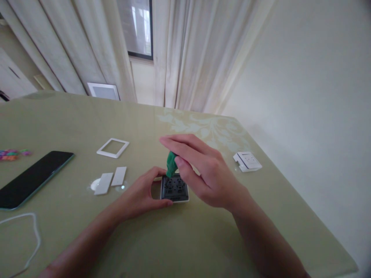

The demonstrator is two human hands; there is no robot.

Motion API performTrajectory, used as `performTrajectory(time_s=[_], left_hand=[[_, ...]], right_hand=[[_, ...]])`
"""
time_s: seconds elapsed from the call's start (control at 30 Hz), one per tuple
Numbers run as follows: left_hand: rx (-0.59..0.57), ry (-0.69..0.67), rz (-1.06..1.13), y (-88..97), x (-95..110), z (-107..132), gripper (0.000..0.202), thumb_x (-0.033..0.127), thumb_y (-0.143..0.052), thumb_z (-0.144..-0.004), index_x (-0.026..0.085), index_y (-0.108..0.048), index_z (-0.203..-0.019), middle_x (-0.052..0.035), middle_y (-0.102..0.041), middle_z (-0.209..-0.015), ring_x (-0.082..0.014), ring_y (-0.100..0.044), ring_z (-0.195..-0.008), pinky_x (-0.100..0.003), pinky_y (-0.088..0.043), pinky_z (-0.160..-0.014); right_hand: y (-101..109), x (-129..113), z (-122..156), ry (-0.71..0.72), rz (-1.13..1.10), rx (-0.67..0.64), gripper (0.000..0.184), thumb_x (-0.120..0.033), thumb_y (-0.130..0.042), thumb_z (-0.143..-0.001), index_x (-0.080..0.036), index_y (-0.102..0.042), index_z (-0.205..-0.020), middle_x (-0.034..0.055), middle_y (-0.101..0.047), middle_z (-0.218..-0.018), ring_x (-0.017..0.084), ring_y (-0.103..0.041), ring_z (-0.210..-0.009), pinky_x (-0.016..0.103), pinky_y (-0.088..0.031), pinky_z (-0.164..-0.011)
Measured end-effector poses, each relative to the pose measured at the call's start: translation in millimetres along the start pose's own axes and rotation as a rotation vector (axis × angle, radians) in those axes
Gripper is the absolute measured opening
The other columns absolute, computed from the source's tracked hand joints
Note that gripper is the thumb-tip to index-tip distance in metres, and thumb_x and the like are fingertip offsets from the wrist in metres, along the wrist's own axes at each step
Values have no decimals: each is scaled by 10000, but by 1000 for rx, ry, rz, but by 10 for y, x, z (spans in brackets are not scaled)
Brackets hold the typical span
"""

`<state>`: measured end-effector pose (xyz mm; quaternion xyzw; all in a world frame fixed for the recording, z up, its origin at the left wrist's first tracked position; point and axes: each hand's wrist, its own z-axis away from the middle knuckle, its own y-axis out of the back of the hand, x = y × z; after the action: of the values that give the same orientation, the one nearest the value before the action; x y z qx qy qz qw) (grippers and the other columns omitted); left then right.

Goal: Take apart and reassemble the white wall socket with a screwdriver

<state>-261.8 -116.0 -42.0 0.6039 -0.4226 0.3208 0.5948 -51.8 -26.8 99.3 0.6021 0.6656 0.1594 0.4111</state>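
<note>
A square wall switch module (177, 188), dark inside with a white edge, lies on the table in front of me. My left hand (144, 189) grips it from the left, thumb along the near edge and fingers at the far edge. Above its far left part, my right hand (203, 172) holds a green-handled screwdriver (171, 164) between thumb and fingers. The handle tilts slightly, and its tip is too small to make out against the dark module. My right hand covers the module's far right corner.
Left of my hands lie two white switch rockers (103, 183) and a white square frame (113, 148). A black phone (34, 177), a white cable (37, 231) and small colourful pieces (11, 155) are farther left. A white socket unit (247, 161) sits near the table's right edge.
</note>
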Motion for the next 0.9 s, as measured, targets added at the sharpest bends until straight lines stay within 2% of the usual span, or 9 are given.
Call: performTrajectory(time_s=[0.13,0.2,0.3,0.4,0.47,0.63,0.7,0.8,0.9], left_hand=[[21,-24,-15,-1,-14,3,578,443,-922,-789,367,-627,-1280,7,-763,-1295,-332,-771,-1191,-466,-661,-1043],[18,-18,-15,-1,-5,4,560,442,-919,-792,360,-633,-1267,11,-764,-1280,-327,-769,-1196,-461,-658,-1049],[-3,3,22,-1,19,3,549,427,-904,-805,346,-632,-1275,4,-760,-1303,-318,-771,-1197,-445,-664,-1035],[12,20,-20,0,47,-2,527,421,-916,-778,337,-664,-1234,-2,-780,-1244,-331,-784,-1151,-463,-675,-1001],[23,29,-49,2,64,-4,531,417,-929,-763,340,-672,-1221,1,-782,-1214,-334,-783,-1146,-476,-671,-1006],[-7,8,61,-1,74,4,575,398,-932,-785,337,-617,-1262,-22,-732,-1327,-312,-743,-1249,-463,-628,-1102],[-3,4,71,-5,60,7,580,402,-931,-787,340,-610,-1266,-23,-728,-1330,-315,-745,-1243,-464,-625,-1105],[15,6,30,-12,37,0,602,418,-942,-768,348,-617,-1270,-15,-743,-1286,-326,-754,-1210,-477,-633,-1079],[11,5,35,-18,26,-12,636,431,-967,-741,337,-615,-1261,-21,-738,-1284,-319,-746,-1214,-471,-632,-1076]], right_hand=[[-2,-4,8,15,108,114,265,-345,-655,-1072,-203,-774,-1261,60,-784,-1011,170,-715,-907,312,-605,-841],[11,-16,5,28,141,91,304,-342,-648,-1070,-185,-753,-1308,95,-785,-1089,205,-720,-1003,356,-607,-908],[36,-38,-6,20,-16,-25,385,-216,-522,-1109,-178,-650,-1470,117,-754,-1306,200,-705,-1184,368,-587,-1032],[37,-42,-8,9,-30,-6,308,-287,-593,-1104,-201,-735,-1364,74,-758,-1080,161,-707,-974,300,-600,-872],[30,-39,-4,3,37,37,292,-363,-650,-1079,-204,-774,-1290,67,-732,-989,169,-681,-910,310,-596,-824],[41,-46,-1,6,-56,-19,421,-149,-504,-1080,-195,-658,-1469,119,-738,-1342,211,-691,-1221,399,-588,-1059],[46,-44,-2,10,-69,-20,408,-136,-519,-1078,-194,-680,-1448,106,-756,-1262,189,-713,-1131,359,-609,-989],[49,-40,-6,18,5,48,286,-275,-672,-1060,-172,-773,-1307,76,-746,-1011,173,-693,-913,319,-612,-821],[61,-56,-11,17,15,22,334,-247,-646,-1071,-149,-731,-1379,106,-769,-1139,194,-712,-1038,343,-610,-920]])
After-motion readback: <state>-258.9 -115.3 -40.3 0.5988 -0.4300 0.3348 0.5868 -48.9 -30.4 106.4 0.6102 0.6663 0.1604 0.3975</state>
